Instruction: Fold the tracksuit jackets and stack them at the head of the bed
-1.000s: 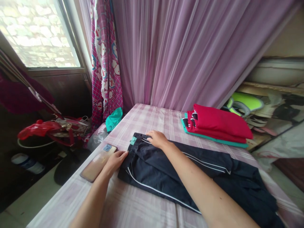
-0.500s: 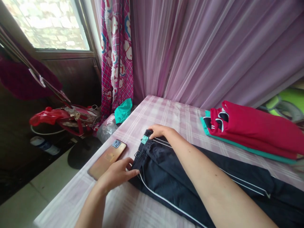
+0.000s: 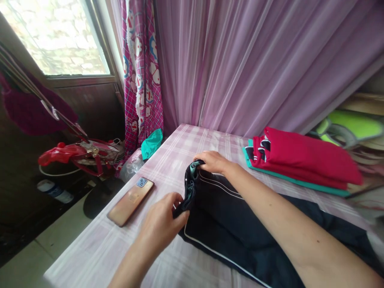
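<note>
Head view: dark trousers (image 3: pixel 240 224) lie on the table (image 3: pixel 90 256), long axis running right, waistband pointing left. Left hand (image 3: pixel 162 226) and right hand (image 3: pixel 213 162) pinch the raised waistband. A phone (image 3: pixel 130 201) lies just left; bare cloth beyond.

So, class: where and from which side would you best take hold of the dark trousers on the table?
At the waistband, from its open end beside the phone. The band is lifted and bunched, giving a thick edge; the left hand and right hand pinch its two corners.
</note>
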